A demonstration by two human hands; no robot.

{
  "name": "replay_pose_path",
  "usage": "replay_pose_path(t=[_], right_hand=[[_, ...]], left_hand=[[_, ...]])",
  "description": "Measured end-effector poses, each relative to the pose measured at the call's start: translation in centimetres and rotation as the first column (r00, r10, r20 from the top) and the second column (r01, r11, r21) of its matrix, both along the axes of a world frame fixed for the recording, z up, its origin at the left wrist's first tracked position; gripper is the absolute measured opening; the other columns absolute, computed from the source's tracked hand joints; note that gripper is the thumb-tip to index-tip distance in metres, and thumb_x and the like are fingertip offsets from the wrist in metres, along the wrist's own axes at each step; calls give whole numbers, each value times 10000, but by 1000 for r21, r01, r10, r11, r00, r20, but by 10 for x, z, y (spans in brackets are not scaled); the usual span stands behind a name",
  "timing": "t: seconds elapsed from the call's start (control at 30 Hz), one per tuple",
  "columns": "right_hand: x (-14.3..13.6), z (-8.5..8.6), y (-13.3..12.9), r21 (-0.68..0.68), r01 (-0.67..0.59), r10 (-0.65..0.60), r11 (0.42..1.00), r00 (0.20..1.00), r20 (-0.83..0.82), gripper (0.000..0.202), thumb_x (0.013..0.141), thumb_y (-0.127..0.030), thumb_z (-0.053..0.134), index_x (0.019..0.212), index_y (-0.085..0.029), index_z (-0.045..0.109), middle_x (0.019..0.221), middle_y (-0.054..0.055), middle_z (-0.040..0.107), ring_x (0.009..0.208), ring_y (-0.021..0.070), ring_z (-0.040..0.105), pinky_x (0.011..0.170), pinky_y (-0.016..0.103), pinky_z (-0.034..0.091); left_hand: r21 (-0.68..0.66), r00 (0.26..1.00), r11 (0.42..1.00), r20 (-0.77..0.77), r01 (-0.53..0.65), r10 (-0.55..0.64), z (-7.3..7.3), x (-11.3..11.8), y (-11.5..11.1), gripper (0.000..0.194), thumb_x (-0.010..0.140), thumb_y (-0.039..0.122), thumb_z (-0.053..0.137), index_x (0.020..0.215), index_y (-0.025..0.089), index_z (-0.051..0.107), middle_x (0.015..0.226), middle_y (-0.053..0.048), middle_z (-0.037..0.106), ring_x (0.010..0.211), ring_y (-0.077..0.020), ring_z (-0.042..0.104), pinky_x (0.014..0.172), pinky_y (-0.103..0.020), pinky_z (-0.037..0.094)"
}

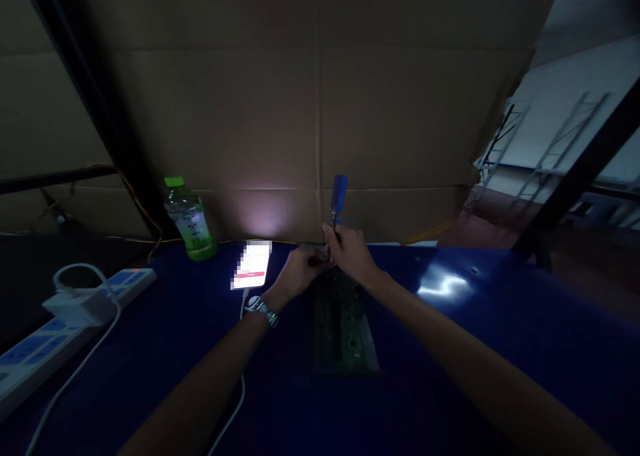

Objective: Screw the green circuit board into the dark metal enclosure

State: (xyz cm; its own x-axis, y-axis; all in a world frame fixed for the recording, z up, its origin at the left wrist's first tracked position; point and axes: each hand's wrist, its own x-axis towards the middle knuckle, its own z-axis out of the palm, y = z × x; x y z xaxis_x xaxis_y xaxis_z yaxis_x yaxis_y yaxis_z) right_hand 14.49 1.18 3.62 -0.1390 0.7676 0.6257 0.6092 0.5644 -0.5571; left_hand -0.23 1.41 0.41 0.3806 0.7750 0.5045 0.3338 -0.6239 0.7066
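A screwdriver with a blue handle [339, 195] stands nearly upright, its shaft pinched in the fingers of my right hand [351, 248]. Its tip is hidden behind my fingers. Close beside it, my left hand [299, 269] has its fingers drawn together near the screwdriver's lower end; what they hold, if anything, cannot be made out. Both hands are over the far end of a dark green circuit board [354, 336], which lies lengthwise on the blue table [280, 389]. A metal watch [265, 311] is on my left wrist.
A lit phone [253, 265] on a white cable [243, 383] lies left of my hands. Behind it stands a green-capped bottle [190, 219]. A white power strip [127, 284] with a plugged-in charger [83, 307] runs along the left. A cardboard wall [400, 123] rises behind the table.
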Motion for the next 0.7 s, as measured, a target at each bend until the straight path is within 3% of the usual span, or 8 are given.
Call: replay_pose_path(t=[0.27,0.4,0.53,0.7], right_hand=[[2,-4,-1,-61,-55,50,997,996,-80,403,962,-444,412,670,-192,528,564,25,616,471,152,618,478,249,470],[10,-1,-4,-166,-210,184,963,970,-161,291,909,-422,511,776,-172,579,653,25,643,496,140,619,437,237,491],[21,7,-7,-249,-376,335,893,923,-192,213,873,-340,549,961,-164,630,860,64,693,682,158,658,454,226,530],[26,11,-6,-253,-353,318,901,933,-169,175,844,-317,580,848,-159,656,797,53,677,679,153,646,466,218,530]], left_hand=[[23,998,1000,-62,-9,11,-2,1,-2,185,815,256,622,721,124,712,707,-35,697,672,-157,614,639,-247,421],[18,997,1000,-80,10,-8,-1,0,-4,145,815,189,604,763,133,726,743,-32,712,689,-155,619,645,-245,418],[17,996,1000,-93,2,0,0,-3,-6,126,807,168,606,797,158,731,767,-28,719,695,-159,616,658,-258,427],[-7,993,1000,-112,28,-29,2,-4,-9,128,819,194,599,809,167,724,788,-30,717,699,-165,618,672,-274,439]])
